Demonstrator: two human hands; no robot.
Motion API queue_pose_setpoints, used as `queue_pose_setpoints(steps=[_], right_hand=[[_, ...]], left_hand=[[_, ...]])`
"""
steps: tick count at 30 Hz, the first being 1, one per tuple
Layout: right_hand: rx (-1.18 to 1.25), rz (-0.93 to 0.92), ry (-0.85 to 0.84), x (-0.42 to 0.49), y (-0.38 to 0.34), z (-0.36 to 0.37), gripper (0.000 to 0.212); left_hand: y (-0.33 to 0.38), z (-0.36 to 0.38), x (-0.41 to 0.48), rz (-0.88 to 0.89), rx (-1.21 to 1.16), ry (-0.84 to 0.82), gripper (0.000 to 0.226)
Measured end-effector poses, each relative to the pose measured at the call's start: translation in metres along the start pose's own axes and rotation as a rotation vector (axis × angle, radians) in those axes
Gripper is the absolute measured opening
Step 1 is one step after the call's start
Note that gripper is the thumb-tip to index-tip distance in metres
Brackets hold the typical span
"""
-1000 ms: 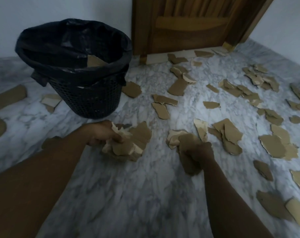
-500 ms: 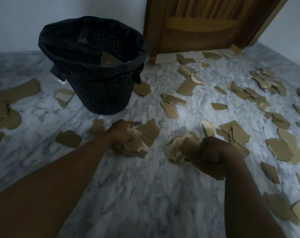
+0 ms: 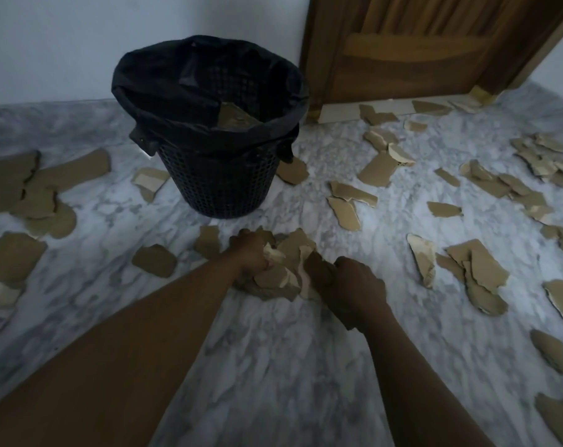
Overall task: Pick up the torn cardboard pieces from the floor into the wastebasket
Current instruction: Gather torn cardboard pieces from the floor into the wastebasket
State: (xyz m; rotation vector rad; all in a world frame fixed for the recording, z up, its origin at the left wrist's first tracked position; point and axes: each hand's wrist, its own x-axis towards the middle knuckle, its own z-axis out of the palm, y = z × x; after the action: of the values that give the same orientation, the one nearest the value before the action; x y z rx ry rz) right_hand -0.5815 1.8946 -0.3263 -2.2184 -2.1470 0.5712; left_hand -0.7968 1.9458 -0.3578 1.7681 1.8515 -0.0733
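A black mesh wastebasket (image 3: 219, 185) with a black liner stands on the marble floor, with cardboard pieces (image 3: 235, 116) inside it. Just in front of it, my left hand (image 3: 249, 254) and my right hand (image 3: 354, 285) press together on one bundle of torn cardboard pieces (image 3: 280, 275) lying low on the floor. Both hands are closed around that bundle, left on its left side, right on its right side. Several more brown torn pieces lie scattered on the floor, such as one large cluster (image 3: 473, 272) to the right.
A wooden door (image 3: 435, 43) stands at the back right, and a pale wall behind the basket. Larger cardboard pieces (image 3: 32, 195) lie at the left. More scraps (image 3: 348, 201) lie between the basket and the door. Bare marble floor (image 3: 290, 366) shows between my forearms.
My right hand has carried its handful of pieces left and joined it to the bundle in my left hand. The view has shifted, so the basket sits closer to the centre.
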Motion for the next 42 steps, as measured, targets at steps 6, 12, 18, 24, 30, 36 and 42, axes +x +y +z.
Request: queue_pose_setpoints(steps=[6,12,18,24,30,36,42], right_hand=[[0.111,-0.042,-0.082,0.001,0.011,-0.004,0.024],[0.503,0.116,-0.153,0.004,0.044,-0.015,0.032],[0.796,0.226,-0.299,-0.011,0.04,-0.024,0.042],[0.754,0.097,-0.244,-0.018,0.0,-0.002,0.04],[0.869,0.11,-0.31,-0.025,-0.031,0.02,0.039],[0.966,0.091,-0.457,-0.03,-0.067,0.023,0.04],[1.035,0.065,-0.503,-0.037,-0.105,0.029,0.029]], left_hand=[[-0.005,0.003,-0.004,-0.081,-0.254,0.009,0.058],[-0.011,0.011,-0.022,-0.137,-0.59,0.091,0.06],[-0.014,0.011,-0.041,-0.183,-0.799,-0.006,0.077],[-0.017,0.008,-0.066,-0.239,-0.95,-0.043,0.06],[-0.042,-0.006,-0.09,-0.266,-1.048,-0.006,0.016],[-0.074,-0.013,-0.116,-0.306,-1.21,0.004,0.036],[-0.114,-0.018,-0.134,-0.377,-1.359,0.019,0.051]])
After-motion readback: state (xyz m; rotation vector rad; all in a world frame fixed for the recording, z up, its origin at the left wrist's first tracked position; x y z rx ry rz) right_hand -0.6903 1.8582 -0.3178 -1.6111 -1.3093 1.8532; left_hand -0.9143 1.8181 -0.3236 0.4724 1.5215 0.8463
